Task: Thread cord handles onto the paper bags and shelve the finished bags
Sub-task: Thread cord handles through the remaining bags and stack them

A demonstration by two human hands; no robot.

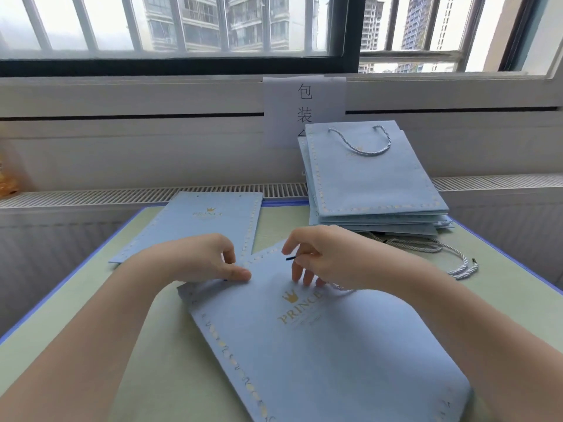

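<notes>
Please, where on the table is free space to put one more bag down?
Bare table lies left of the left hand, below the flat bag stack; another free patch is at the near right edge, below the loose cords. The centre is crowded: both hands work on the bag, and finished bags fill the far right.

Small packing workstation in a high-rise room: stacked blue paper bags (374,190) on a desk (76,300), handwritten paper sign (304,99) taped below barred window (170,25).
</notes>
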